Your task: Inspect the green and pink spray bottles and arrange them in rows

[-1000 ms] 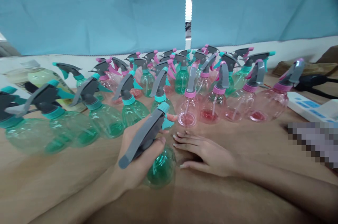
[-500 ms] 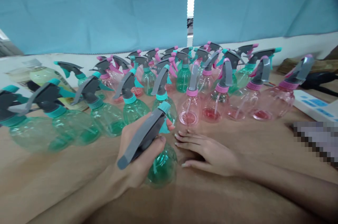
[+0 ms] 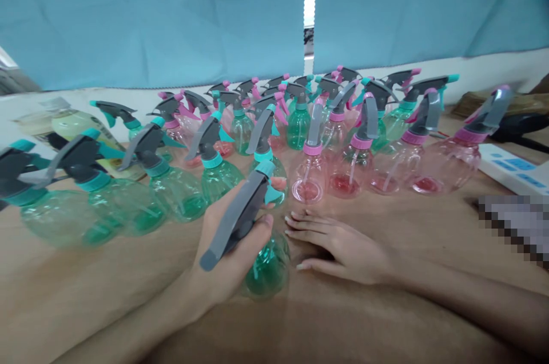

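My left hand [image 3: 231,250] is wrapped round the neck of a green spray bottle [image 3: 268,270] with a grey and teal trigger head. That bottle stands on the wooden table [image 3: 343,318] in front of me, its head slanting up and away. My right hand [image 3: 338,244] lies on the table just right of the bottle, fingers stretched out, holding nothing. Behind my left hand runs a row of green spray bottles [image 3: 175,192]. Pink spray bottles [image 3: 307,178] carry the row on to the right, with some pink at the bottom inside.
More green and pink spray bottles [image 3: 298,124] crowd the back. A clear bottle with yellowish liquid [image 3: 71,121] leans at the left. At the right are a white device with blue keys [image 3: 514,167], a blurred-out flat object [image 3: 514,224] and something black [image 3: 523,130]. A blue cloth [image 3: 171,21] hangs behind.
My left hand and the green spray bottle in it have shifted slightly to the right. My right hand rests in nearly the same spot.
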`<state>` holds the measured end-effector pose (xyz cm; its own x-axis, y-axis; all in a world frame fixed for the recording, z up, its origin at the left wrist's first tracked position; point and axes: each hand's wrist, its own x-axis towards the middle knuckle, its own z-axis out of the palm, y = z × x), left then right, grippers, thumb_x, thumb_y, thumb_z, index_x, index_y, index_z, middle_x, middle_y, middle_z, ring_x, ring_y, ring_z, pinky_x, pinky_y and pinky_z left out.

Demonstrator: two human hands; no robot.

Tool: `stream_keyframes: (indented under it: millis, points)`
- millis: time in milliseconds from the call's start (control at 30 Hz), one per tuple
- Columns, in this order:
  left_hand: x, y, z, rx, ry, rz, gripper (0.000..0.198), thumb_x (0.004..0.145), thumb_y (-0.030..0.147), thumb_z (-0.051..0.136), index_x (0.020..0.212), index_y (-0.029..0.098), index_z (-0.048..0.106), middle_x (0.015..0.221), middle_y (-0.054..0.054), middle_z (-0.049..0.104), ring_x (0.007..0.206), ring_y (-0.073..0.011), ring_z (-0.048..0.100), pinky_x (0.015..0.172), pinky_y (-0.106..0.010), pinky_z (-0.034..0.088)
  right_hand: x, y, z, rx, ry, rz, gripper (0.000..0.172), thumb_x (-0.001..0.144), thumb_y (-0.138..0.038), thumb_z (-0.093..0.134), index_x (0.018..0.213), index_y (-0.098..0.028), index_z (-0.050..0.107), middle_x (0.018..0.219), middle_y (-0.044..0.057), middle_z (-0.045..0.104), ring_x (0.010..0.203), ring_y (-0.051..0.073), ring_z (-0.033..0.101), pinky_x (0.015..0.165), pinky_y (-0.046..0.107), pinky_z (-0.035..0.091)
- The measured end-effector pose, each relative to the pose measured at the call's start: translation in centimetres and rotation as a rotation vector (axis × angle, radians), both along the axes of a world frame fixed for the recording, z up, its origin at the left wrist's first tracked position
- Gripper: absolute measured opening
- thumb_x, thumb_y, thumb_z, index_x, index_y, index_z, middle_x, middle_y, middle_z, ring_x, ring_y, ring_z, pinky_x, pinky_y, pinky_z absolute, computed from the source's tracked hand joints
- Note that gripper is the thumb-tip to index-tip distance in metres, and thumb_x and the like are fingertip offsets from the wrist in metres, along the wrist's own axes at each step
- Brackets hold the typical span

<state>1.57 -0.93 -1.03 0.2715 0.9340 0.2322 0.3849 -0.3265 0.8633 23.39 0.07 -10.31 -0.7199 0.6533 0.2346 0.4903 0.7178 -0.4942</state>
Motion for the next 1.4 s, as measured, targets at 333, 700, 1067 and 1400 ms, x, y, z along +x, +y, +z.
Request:
stream_keyframes:
  millis: [333, 700, 1067, 1400]
  points:
    - [0.8, -0.1, 1.3, -0.020, 0.019, 0.054, 0.035, 0.075, 0.025, 0.056, 0.110, 0.025, 0.063, 0.090, -0.002, 0.071, 0.069, -0.0200, 0.066, 0.067, -0.034, 0.055, -0.1, 0.0, 0.2, 0.004, -0.006, 0.007, 0.059, 0.093, -0.050, 0.053, 0.141, -0.017, 0.046, 0.149, 0.009, 0.042, 0.140, 0.023, 0.034, 0.117, 0.043, 0.026]
    - [0.4, 0.1, 0.7, -0.016, 0.038, 0.033, 0.035, 0.078, 0.026, 0.058, 0.113, 0.027, 0.060, 0.077, 0.002, 0.064, 0.062, -0.0174, 0.058, 0.060, -0.031, 0.049, 0.0, 0.0, -0.1, 0.022, 0.009, 0.005, 0.058, 0.093, -0.050, 0.053, 0.142, -0.020, 0.045, 0.149, 0.007, 0.042, 0.140, 0.022, 0.035, 0.117, 0.043, 0.027]
    - [0.0, 0.0, 0.5, 0.004, 0.046, 0.006, 0.036, 0.085, 0.028, 0.057, 0.121, 0.029, 0.057, 0.072, 0.005, 0.059, 0.057, -0.0146, 0.052, 0.060, -0.029, 0.047, 0.0, 0.0, 0.2, -0.004, 0.013, -0.001, 0.057, 0.092, -0.050, 0.054, 0.141, -0.021, 0.047, 0.149, 0.007, 0.042, 0.140, 0.023, 0.034, 0.117, 0.044, 0.025]
    - [0.1, -0.1, 0.6, -0.001, -0.013, 0.014, 0.031, 0.084, 0.030, 0.060, 0.114, 0.027, 0.061, 0.113, -0.002, 0.068, 0.088, -0.0195, 0.065, 0.082, -0.033, 0.054, 0.0, 0.1, 0.1, 0.010, 0.015, 0.006, 0.057, 0.093, -0.049, 0.054, 0.142, -0.021, 0.045, 0.149, 0.007, 0.043, 0.140, 0.022, 0.034, 0.117, 0.043, 0.025]
